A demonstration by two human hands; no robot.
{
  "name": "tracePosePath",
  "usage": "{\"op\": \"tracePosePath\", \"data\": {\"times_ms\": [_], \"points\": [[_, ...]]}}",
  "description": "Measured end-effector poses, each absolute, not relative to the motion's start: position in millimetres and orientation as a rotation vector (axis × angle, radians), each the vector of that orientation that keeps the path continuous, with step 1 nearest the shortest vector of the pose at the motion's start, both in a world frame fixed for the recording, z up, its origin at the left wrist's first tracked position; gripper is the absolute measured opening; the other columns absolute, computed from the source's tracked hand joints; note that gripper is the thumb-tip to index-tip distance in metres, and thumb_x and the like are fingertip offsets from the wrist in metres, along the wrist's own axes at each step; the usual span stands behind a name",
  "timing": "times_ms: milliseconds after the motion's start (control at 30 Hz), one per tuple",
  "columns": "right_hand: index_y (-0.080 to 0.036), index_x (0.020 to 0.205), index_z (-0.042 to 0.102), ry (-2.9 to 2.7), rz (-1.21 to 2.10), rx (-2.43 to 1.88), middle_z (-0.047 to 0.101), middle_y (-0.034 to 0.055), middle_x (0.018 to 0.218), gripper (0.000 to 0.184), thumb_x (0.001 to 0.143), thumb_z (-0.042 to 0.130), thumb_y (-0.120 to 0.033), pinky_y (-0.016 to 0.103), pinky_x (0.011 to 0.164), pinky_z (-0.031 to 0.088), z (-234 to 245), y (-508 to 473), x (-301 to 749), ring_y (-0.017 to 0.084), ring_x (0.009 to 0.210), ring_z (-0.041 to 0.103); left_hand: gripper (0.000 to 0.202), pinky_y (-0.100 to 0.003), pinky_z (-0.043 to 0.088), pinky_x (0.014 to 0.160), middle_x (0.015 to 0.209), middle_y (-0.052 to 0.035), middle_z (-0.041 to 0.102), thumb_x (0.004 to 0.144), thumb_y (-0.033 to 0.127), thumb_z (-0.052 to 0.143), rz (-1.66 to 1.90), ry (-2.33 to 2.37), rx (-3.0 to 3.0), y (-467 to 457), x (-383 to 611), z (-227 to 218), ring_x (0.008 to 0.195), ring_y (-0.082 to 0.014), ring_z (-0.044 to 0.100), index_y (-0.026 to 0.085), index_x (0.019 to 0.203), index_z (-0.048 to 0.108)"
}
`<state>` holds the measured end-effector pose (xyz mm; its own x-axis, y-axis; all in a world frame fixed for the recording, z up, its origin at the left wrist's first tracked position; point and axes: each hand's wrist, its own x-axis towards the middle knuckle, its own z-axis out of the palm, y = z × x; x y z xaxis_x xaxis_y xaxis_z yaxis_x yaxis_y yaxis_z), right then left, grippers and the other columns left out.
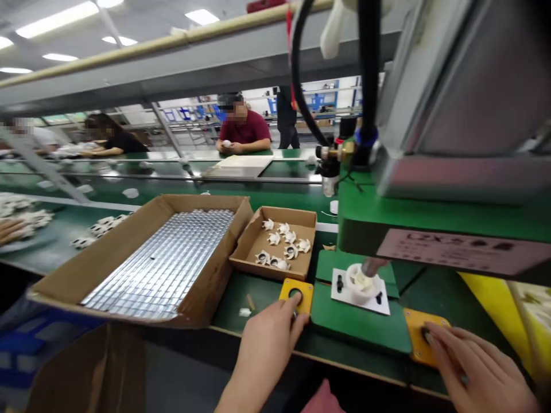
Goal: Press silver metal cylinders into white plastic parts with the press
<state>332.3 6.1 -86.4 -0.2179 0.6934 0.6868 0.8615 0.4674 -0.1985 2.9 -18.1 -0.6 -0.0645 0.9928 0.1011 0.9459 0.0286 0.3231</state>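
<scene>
My left hand [269, 335] rests on a yellow button box [306, 287], its fingertips at the round black button and the thumb held apart. On a second yellow button box [418, 327] lies my right hand [480, 364], fingers stretched out, with the tips at the button. Neither hand holds a loose thing. Between them is the green base [359, 327] of a press, bearing a white plate [338, 304]. A white round fixture [359, 297] stands on that plate with a pale part inside, and a metal rod [372, 265] comes down onto or just above it.
A large cardboard box [55, 281] contains rows of shiny metal pieces. Beside it, a small cardboard tray [243, 252] holds several white finned wheels. The green press head [361, 215] overhangs the right side. Several people sit across the line, including a person in a dark red shirt [253, 132].
</scene>
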Motion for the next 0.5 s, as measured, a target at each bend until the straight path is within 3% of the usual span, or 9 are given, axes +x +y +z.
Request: {"op": "tracePosePath", "data": {"times_ms": [200,367,433,500], "points": [[-0.021,0.104,0.060,-1.960,-0.278,-1.336,0.068,0.0038,0.096,0.024,0.088,0.052,-0.037,0.041,0.091,0.044,-76,4,323,0.023,0.097,0.059,0.040,-0.030,0.044,0.073,0.104,-0.0069,0.069,0.090,0.042,0.039,0.545,2.077,1.952,-16,-6,-8,0.088,-0.0237,0.065,0.028,0.123,0.057],[-0.027,0.113,0.054,-1.830,0.218,-1.291,0.063,0.0041,0.107,0.025,0.088,0.052,-0.033,0.034,0.085,0.049,-42,1,293,0.019,0.098,0.059,0.030,-0.033,0.045,0.085,0.106,-0.0057,0.069,0.087,0.040,0.047,0.876,1.810,1.759,-12,3,-3,0.098,-0.0233,0.062,0.027,0.106,0.066],[-0.027,0.121,0.046,-1.692,0.567,-1.222,0.059,0.0068,0.113,0.033,0.089,0.051,-0.033,0.032,0.082,0.051,-15,8,268,0.018,0.097,0.060,0.028,-0.026,0.048,0.064,0.083,-0.0037,0.069,0.085,0.042,0.050,1.013,1.615,1.573,-12,17,-2,0.072,-0.0176,0.064,0.025,0.102,0.066],[-0.028,0.124,0.041,-1.527,0.821,-1.084,0.054,0.0080,0.118,0.041,0.086,0.055,-0.036,0.033,0.082,0.051,14,21,240,0.019,0.098,0.059,0.031,-0.018,0.035,0.038,0.059,0.0029,0.056,0.084,0.046,0.050,1.082,1.418,1.318,-12,34,0,0.040,-0.0088,0.048,0.023,0.099,0.063]]}}
